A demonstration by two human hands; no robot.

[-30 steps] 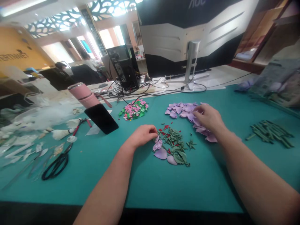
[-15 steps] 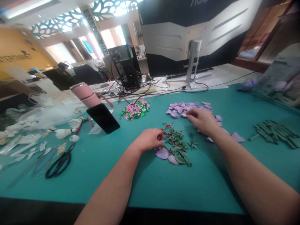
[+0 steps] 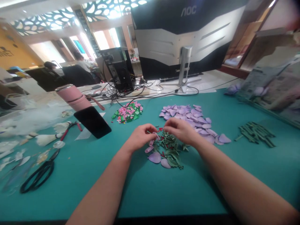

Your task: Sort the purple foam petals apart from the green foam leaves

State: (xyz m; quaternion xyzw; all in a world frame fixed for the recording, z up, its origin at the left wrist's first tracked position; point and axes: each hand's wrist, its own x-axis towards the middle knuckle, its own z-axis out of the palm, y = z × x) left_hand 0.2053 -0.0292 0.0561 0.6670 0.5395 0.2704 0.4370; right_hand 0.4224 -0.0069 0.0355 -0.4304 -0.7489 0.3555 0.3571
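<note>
My left hand (image 3: pixel 140 137) and my right hand (image 3: pixel 179 130) meet above a small heap of green leaf pieces and red bits (image 3: pixel 170 147) on the teal mat (image 3: pixel 150 187). Both hands are closed in a pinch around a small pale purple piece (image 3: pixel 156 135) held between them. A few purple petals (image 3: pixel 155 157) lie at the heap's near left edge. A larger pile of purple petals (image 3: pixel 187 117) is spread behind my right hand.
A heap of pink and green pieces (image 3: pixel 127 112), a black phone (image 3: pixel 92 122) leaning on a pink flask (image 3: pixel 73 97), black scissors (image 3: pixel 38 175), white feathers (image 3: pixel 47 137) at left, green stems (image 3: pixel 255 132) at right. A monitor (image 3: pixel 185 37) and cables stand behind.
My right hand left the purple petal pile and came in toward my left hand; the two now pinch together over the green heap. The view shifted slightly.
</note>
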